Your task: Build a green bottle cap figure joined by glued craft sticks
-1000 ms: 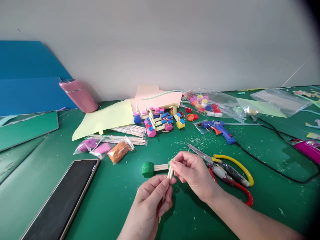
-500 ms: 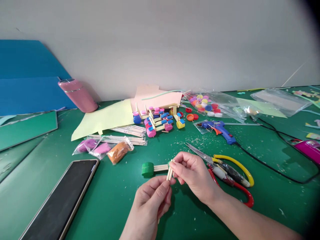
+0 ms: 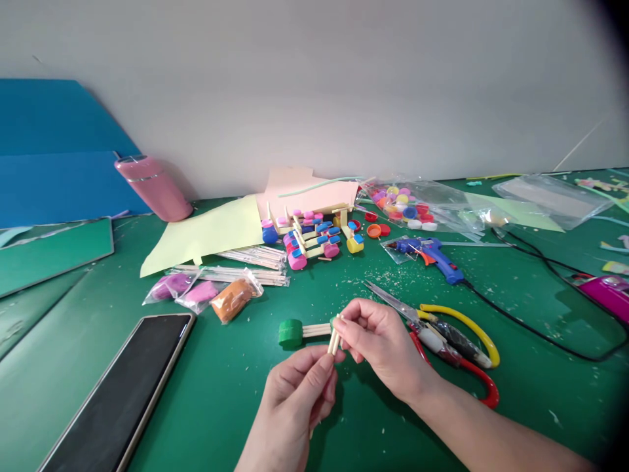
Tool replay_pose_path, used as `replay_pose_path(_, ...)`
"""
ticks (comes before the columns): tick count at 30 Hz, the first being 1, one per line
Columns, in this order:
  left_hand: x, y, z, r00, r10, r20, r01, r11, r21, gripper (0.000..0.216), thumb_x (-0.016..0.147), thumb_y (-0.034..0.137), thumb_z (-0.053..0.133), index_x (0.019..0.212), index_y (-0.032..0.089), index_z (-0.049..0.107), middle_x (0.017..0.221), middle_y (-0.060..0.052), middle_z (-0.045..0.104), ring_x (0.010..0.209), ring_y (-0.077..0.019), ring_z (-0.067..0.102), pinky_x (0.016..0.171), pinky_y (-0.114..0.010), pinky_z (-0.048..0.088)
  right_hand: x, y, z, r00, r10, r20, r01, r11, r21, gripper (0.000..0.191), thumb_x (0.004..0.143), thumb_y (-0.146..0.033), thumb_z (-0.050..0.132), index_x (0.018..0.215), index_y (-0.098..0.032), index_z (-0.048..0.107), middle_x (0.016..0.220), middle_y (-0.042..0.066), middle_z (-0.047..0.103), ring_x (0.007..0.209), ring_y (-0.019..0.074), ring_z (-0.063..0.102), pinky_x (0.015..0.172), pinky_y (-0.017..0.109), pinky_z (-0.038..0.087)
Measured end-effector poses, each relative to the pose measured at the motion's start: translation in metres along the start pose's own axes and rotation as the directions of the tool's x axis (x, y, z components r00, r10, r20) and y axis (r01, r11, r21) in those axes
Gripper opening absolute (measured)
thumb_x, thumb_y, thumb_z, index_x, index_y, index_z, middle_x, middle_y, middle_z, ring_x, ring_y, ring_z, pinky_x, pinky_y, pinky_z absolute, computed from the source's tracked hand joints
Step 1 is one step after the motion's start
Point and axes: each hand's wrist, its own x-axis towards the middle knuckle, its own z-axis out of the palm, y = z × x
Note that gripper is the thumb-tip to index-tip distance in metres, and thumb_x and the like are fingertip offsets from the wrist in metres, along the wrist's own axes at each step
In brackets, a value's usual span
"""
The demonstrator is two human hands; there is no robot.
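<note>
Item 1: pale sticks [image 3: 335, 339], a few, side by side, tilted, held up in front of the person, nr centre of view; exact no. can't tell, fingers cover part
Item 2: L hand [image 3: 299, 393], thumb & fingertips pinched tog. on lower part of sticks
Item 3: R hand [image 3: 381, 344], thumb & index closed on upper ends; other fingers curled, partly hidden
Item 4: green-capped piece [image 3: 290, 334], round cap at L end, stick shaft running R; far end hidden behind sticks & R fingers, so contact w/ sticks can't tell
Item 5: green table [image 3: 221, 393], pale crumbs scattered about
Item 6: bladed tool [image 3: 437, 341], yellow & red handles, just beside R forearm, tips pointing away
Item 7: glue gun [image 3: 432, 254], nose over small clear plastic; hot or cold can't tell
Item 8: black cord [image 3: 597, 360], looped to R
Risks (judged):
a) sticks could slide lengthwise or splay, cause: narrow, smooth-looking, only fingertip grip
b) ends could sit uneven, cause: R fingertips blocking sight of them
c) green-capped piece could be nudged or rolled, cause: hands v. close, round cap
d) R forearm could catch handles or blade, cause: tool lying alongside
e) plastic might melt, if gun is hot
</note>
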Motion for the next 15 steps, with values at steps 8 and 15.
replay_pose_path(8,0.001,0.005,-0.004,0.995,0.059,-0.076,-0.058,0.998,0.011,0.025,0.067,0.034,0.070,0.079,0.012,0.070,0.049,0.003,0.044,0.047,-0.0060,0.034,0.042,-0.018,0.022,-0.002,-0.004,-0.006,0.993,-0.116,-0.036,0.108,0.980,-0.166,0.021,0.081,-0.033,0.051,0.066,-0.019,0.049,0.054,-0.004,0.052,0.044,0.0077,0.044,0.042,0.020,0.035)
replay_pose_path(15,-0.001,0.021,-0.021,0.931,0.290,-0.221,-0.299,0.954,-0.006,0.020,0.071,0.029,0.068,0.088,0.018,0.069,0.054,0.004,0.047,0.052,-0.0065,0.038,0.045,-0.014,0.031,-0.012,-0.003,-0.008,0.856,-0.260,0.447,0.516,0.479,-0.710,0.012,0.074,-0.014,0.048,0.064,-0.021,0.047,0.059,-0.002,0.055,0.052,0.0118,0.049,0.049,0.025,0.032)
